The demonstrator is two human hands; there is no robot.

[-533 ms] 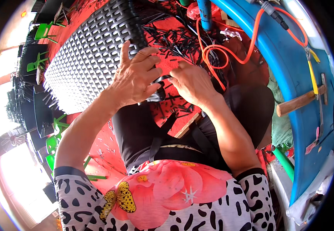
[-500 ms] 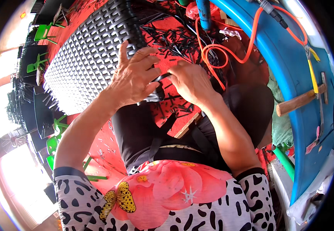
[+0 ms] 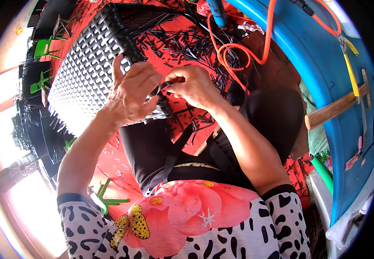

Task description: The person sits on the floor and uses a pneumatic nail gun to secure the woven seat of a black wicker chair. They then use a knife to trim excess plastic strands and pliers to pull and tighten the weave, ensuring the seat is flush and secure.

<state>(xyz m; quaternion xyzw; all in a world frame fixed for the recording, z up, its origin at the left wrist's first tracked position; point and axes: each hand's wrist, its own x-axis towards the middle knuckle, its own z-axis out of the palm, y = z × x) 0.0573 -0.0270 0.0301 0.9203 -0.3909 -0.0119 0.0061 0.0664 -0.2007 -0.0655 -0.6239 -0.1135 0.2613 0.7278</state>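
A black woven wicker piece with a glossy lattice leans at the left, its edge running down to my lap. My left hand lies over its near right edge. Its fingers are spread, one pointing up along the weave, the thumb apart below. Just to the right, my right hand is closed in a pinch on a thin black strip. That strip curves down beside the left fingertips to the wicker's edge; where its end goes is hidden.
Black strip offcuts litter the red floor ahead. An orange hose loops at the right. A blue table or tub there carries a wooden-handled hammer and yellow-handled pliers. Green chairs stand far left.
Both hands and the wicker piece have shifted left in view. The right hand has turned, and the strip now bends in a curve between the hands.
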